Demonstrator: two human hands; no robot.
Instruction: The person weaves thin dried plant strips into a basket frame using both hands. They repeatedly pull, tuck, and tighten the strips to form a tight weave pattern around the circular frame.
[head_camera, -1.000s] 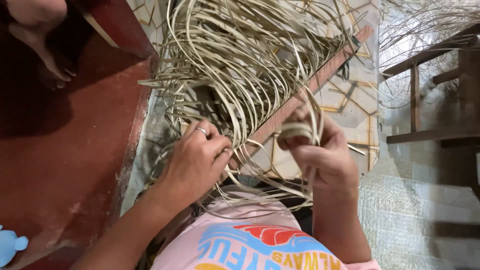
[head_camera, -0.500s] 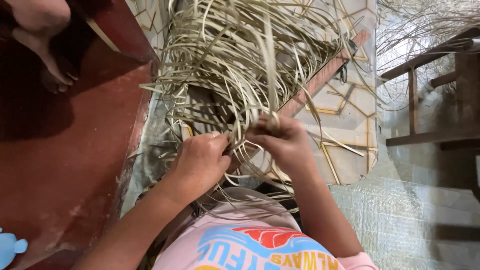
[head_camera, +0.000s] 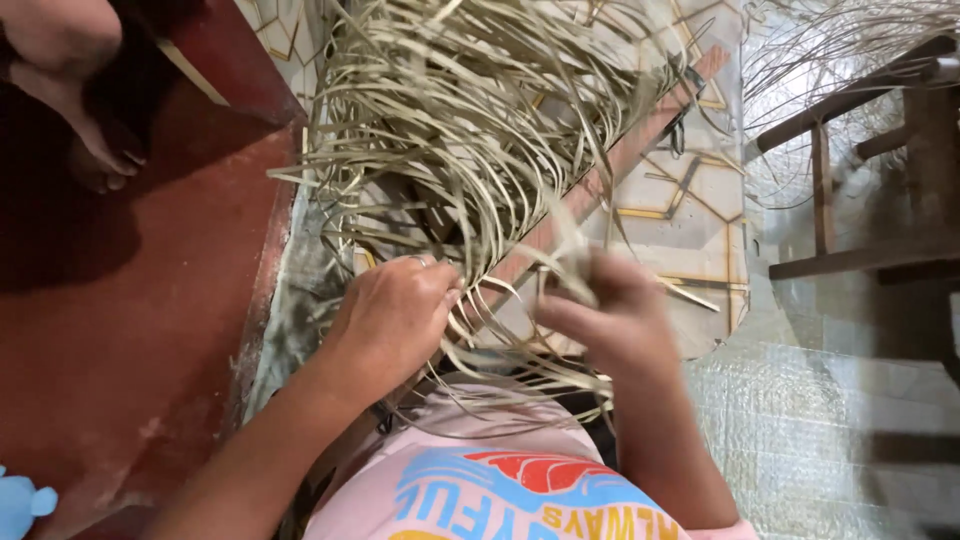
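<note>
Head view: left hand (head_camera: 395, 315) presses curled fingers on the pale weaving strips (head_camera: 480, 130). Right hand (head_camera: 610, 320), blurry, pinches some strips just beside it.

My arms are bare to the elbow. I wear a pale pink shirt (head_camera: 480, 470) with a blue, red and yellow print. A silver ring (head_camera: 418, 261) sits on my left hand (head_camera: 395, 320).

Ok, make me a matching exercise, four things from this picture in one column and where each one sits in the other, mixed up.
Things:
1. left hand
2. right hand
3. wooden stool
4. blue toy

Places:
A. bottom left corner, on the red floor
B. right edge of the view
C. pressed on the pale weaving strips, ring on a finger
D. blurred, pinching a strip right of the other hand

Pairs: 1-C, 2-D, 3-B, 4-A
</note>
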